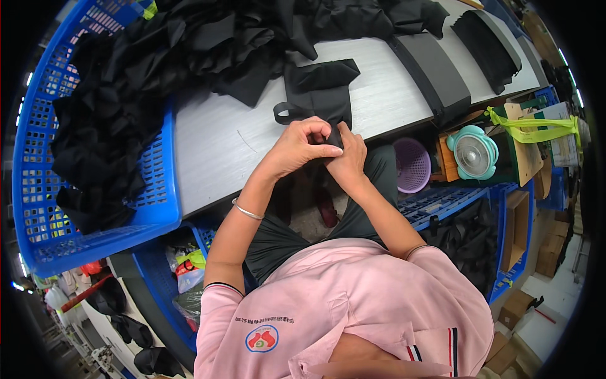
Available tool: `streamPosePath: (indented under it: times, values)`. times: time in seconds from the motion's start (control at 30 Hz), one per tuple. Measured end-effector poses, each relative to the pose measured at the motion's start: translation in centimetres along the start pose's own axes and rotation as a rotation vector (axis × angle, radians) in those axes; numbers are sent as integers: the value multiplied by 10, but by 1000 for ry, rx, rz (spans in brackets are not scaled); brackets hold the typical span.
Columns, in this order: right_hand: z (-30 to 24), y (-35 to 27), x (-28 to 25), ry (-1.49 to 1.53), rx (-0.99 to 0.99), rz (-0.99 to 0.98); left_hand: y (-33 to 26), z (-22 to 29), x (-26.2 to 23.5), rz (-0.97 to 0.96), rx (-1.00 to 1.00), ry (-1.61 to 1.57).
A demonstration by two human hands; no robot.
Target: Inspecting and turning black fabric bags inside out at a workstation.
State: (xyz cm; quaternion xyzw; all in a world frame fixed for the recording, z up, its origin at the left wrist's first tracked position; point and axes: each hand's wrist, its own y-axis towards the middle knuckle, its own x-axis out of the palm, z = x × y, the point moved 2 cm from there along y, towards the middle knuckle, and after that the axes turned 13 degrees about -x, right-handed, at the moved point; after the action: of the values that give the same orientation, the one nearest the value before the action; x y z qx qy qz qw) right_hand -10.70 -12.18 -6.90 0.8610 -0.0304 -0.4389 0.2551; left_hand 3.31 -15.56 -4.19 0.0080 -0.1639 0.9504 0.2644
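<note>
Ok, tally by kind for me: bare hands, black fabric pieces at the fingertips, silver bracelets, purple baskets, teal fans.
Hands: 2 (left hand, right hand)
Black fabric piece at the fingertips: 1
Silver bracelet: 1
Purple basket: 1
Teal fan: 1
Total: 6

bright, soft light; fisheye-bent edges; black corners.

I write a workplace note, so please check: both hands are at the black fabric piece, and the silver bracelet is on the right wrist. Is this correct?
Not quite: the head view shows the silver bracelet on the left wrist. The rest stands: left hand and right hand are at the black fabric piece.
</note>
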Motion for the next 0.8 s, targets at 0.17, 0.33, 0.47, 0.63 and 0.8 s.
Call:
streamPosePath:
  times: [0.17, 0.33, 0.47, 0.63, 0.8]
  values:
    - [16, 23, -31, -32, -52, 13, -16, -3, -17, 549, 259, 158]
    - [17, 17, -57, -114, -94, 295, -41, -17, -23, 982, 328, 107]
    - [10, -3, -40, 174, 184, 161, -50, -39, 11, 969, 227, 17]
    - [21, -3, -37, 182, -124, 114, -48, -45, 10, 971, 270, 208]
    - [75, 21, -64, 541, 71, -35, -41, -29, -23, 968, 235, 109]
